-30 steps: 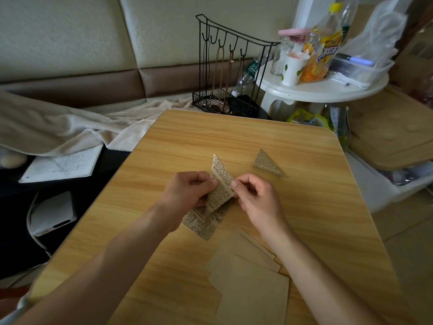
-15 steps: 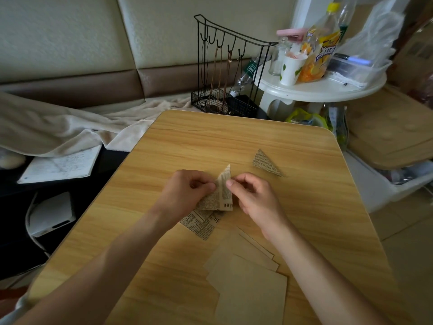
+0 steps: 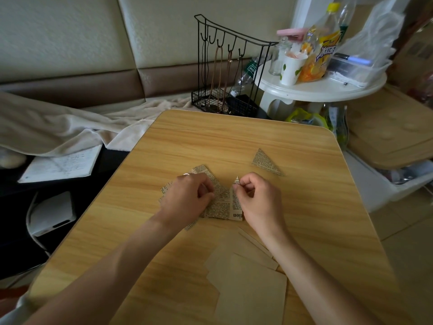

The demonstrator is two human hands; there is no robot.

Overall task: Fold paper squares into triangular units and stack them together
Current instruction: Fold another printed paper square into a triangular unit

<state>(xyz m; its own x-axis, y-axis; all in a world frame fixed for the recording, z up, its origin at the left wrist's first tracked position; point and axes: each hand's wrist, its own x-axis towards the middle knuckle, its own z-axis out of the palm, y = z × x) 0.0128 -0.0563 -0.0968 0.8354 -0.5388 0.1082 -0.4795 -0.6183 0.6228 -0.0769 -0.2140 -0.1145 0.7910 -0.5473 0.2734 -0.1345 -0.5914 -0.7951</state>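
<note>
A newsprint paper piece [image 3: 223, 204], partly folded, lies flat on the wooden table [image 3: 234, 141] between my hands. My left hand [image 3: 187, 198] rests on its left part, with fingers curled and pinching the paper near the centre crease. My right hand [image 3: 256, 198] pinches the paper's right tip, which sticks up a little. One folded newsprint triangle [image 3: 266, 162] lies alone farther back on the right. Several plain tan paper squares [image 3: 246, 277] lie overlapped near the front edge, partly under my right forearm.
A black wire rack [image 3: 225, 73] stands behind the table's far edge. To the back right is a white round side table [image 3: 323, 89] with a cup, bottles and a plastic box. A notebook [image 3: 61, 164] and a beige blanket lie to the left.
The paper was held upright above the table; now it lies down flat and spread wider. Both hands have lowered onto it and moved apart.
</note>
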